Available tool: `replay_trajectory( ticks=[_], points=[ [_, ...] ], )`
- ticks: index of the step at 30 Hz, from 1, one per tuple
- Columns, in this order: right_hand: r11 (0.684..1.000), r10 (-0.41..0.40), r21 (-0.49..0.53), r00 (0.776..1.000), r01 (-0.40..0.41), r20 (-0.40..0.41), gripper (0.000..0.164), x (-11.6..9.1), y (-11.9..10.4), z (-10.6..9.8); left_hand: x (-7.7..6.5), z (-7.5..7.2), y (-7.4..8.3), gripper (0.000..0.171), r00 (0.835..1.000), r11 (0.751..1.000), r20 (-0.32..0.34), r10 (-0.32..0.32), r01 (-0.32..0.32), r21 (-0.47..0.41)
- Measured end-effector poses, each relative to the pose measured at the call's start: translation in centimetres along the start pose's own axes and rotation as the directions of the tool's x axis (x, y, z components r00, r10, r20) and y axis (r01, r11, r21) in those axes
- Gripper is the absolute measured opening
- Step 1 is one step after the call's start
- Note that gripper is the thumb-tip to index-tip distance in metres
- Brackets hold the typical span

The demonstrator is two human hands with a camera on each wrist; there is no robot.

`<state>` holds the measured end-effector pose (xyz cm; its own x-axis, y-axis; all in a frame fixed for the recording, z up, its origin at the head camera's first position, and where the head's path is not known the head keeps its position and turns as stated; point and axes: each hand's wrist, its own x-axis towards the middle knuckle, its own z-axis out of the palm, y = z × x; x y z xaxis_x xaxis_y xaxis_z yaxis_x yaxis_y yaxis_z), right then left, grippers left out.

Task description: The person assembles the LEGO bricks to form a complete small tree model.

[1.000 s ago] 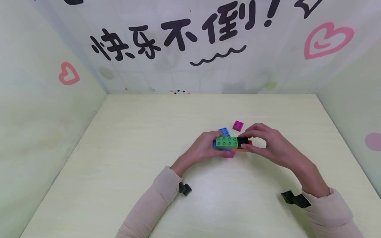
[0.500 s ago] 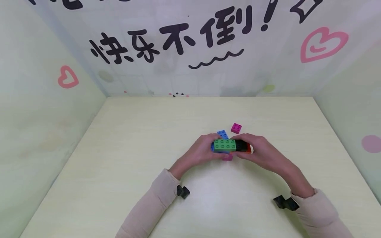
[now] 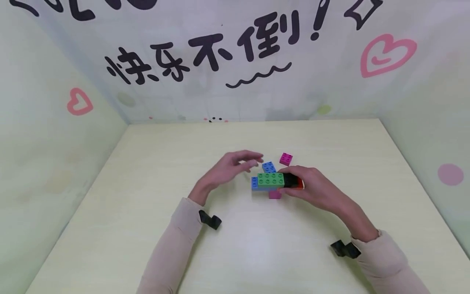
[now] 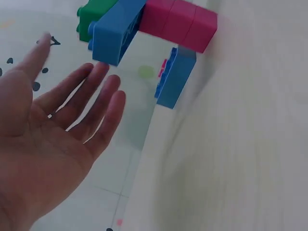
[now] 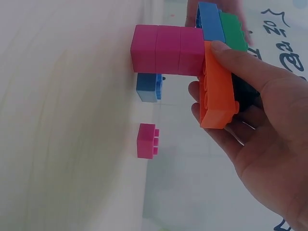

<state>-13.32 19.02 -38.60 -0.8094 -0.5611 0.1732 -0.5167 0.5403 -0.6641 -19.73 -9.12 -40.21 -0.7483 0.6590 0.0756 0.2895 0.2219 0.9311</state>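
Note:
A toy brick structure stands on the table: a column of magenta bricks (image 5: pixel 167 50) carries a blue brick (image 4: pixel 114 36) and an orange brick (image 5: pixel 217 94) end to end. On top of these lie a green brick (image 3: pixel 271 180) and a black brick (image 3: pixel 291 180). My right hand (image 3: pixel 313 185) grips the right end, thumb on the orange brick and fingers behind it. Left of the blue end, my left hand (image 3: pixel 229 168) hangs in the air with fingers spread, touching nothing. Part of the black brick is hidden by the right hand.
Behind the structure lies a loose blue brick (image 3: pixel 269 166), with a loose magenta brick (image 3: pixel 286 159) farther back. Pale walls with printed lettering and hearts close off the table (image 3: pixel 176 151) at the back and sides.
My right hand slid its hold leftward along the structure and covers more of the right end. The left hand let go of the left end and moved back and left.

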Motion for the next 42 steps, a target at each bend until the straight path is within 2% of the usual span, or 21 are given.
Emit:
replay_trajectory(
  ticks=[2, 5, 9, 13, 21, 23, 25, 27, 29, 32, 35, 38, 42],
  points=[
    [1.000, 0.012, -0.007, 1.000, -0.012, 0.005, 0.048, 0.0, -0.1, -0.1, 0.8, -0.6, -0.4, 0.034, 0.999, 1.000, -0.026, 0.020, -0.019, 0.023],
    [1.000, 0.022, -0.008, 1.000, -0.022, 0.008, 0.048, 0.0, -0.1, -0.1, 2.1, -0.4, -0.8, 0.038, 0.999, 0.983, 0.010, 0.037, -0.038, 0.179],
    [1.000, 0.011, 0.001, 1.000, -0.011, 0.000, 0.047, 0.0, 0.0, 0.0, 3.6, 0.5, -1.1, 0.048, 0.993, 0.927, 0.117, 0.002, -0.046, 0.373],
    [1.000, -0.006, 0.015, 1.000, 0.006, -0.009, 0.047, 0.0, 0.0, 0.0, 4.5, 1.2, -1.2, 0.052, 0.982, 0.860, 0.189, -0.012, -0.086, 0.503],
    [1.000, -0.006, 0.023, 1.000, 0.006, -0.012, 0.048, -0.1, 0.0, -0.1, 5.9, 1.4, -1.2, 0.047, 0.960, 0.757, 0.281, 0.010, -0.191, 0.625],
    [1.000, -0.003, 0.020, 1.000, 0.003, -0.012, 0.048, -0.1, 0.0, -0.2, 6.2, 1.4, -1.1, 0.043, 0.954, 0.737, 0.298, 0.007, -0.206, 0.644],
    [1.000, -0.001, 0.019, 1.000, 0.001, -0.011, 0.048, -0.1, 0.0, -0.2, 6.5, 1.4, -0.9, 0.041, 0.952, 0.728, 0.306, -0.003, -0.208, 0.654],
    [1.000, 0.005, 0.017, 1.000, -0.004, -0.009, 0.048, -0.1, 0.0, -0.2, 6.7, 1.5, -0.9, 0.039, 0.956, 0.734, 0.293, -0.020, -0.185, 0.653],
    [1.000, 0.009, 0.021, 1.000, -0.008, -0.005, 0.048, 0.0, -0.1, -0.2, 6.4, 1.3, -0.8, 0.037, 0.970, 0.758, 0.241, -0.041, -0.127, 0.640],
    [1.000, 0.016, 0.025, 1.000, -0.016, 0.001, 0.048, 0.1, -0.2, -0.2, 5.7, 0.9, -0.5, 0.037, 0.992, 0.797, 0.109, -0.066, -0.013, 0.604],
    [0.999, 0.026, 0.023, 1.000, -0.026, 0.008, 0.048, 0.2, -0.2, -0.1, 4.6, 0.3, 0.3, 0.037, 0.997, 0.825, -0.028, -0.073, 0.076, 0.560],
    [0.999, 0.036, 0.012, 0.999, -0.036, 0.015, 0.048, 0.2, -0.1, -0.1, 3.6, -0.4, 1.5, 0.037, 0.993, 0.848, -0.109, -0.043, 0.094, 0.521],
    [0.999, 0.041, 0.007, 0.999, -0.041, 0.011, 0.049, 0.2, 0.1, -0.1, 2.1, -0.7, 3.6, 0.037, 0.989, 0.881, -0.150, 0.010, 0.062, 0.470]
  ],
)
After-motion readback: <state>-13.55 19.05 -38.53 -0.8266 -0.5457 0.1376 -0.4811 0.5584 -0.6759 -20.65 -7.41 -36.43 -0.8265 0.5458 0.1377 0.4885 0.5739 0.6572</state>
